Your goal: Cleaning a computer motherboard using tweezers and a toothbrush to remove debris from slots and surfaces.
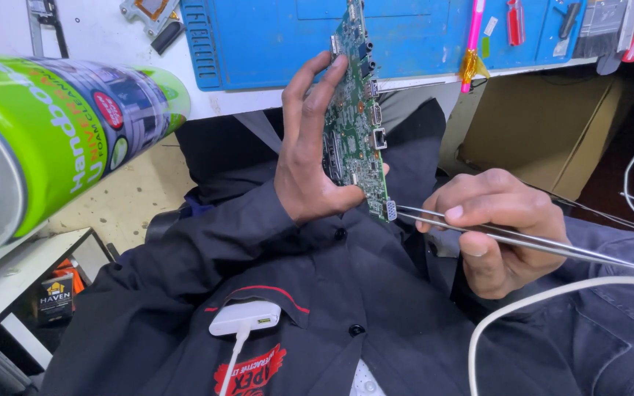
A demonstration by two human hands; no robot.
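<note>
My left hand [308, 139] grips a green circuit board [357, 110] edge-on, held upright above my lap. Silver connectors line the board's right edge. My right hand [493, 227] pinches long metal tweezers [434, 218]. Their tips touch a small connector at the board's lower corner [391, 210].
A large green and silver spray can [45, 132] stands close at the left. A blue work mat [273, 40] lies on the white bench with a pink-handled tool [474, 37] and other tools. A cardboard box [544, 125] sits at the right. White cables [537, 301] cross my dark jacket.
</note>
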